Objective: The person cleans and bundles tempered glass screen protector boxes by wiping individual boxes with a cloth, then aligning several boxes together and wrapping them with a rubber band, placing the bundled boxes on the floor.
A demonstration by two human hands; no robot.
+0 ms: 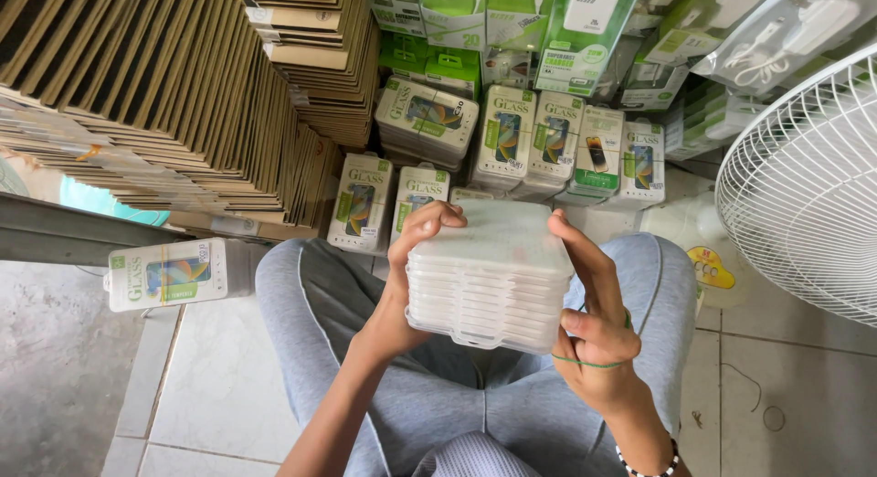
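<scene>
A stack of several clear plastic cases [489, 280] is held above my lap. My left hand [406, 276] grips its left side, fingers curled over the top edge. Gripping the right side is my right hand [594, 326], with a thin green rubber band [585, 361] looped around its fingers. I sit cross-legged in grey trousers [320, 303] on a tiled floor.
Bundles of boxed screen protectors [507, 134] stand in rows ahead, one bundle [164, 274] lies at my left. Flat brown cardboard stacks [183, 84] lean at upper left. Green charger packs [585, 29] hang behind. A white fan [808, 185] stands at right, next to a plastic bottle [703, 249].
</scene>
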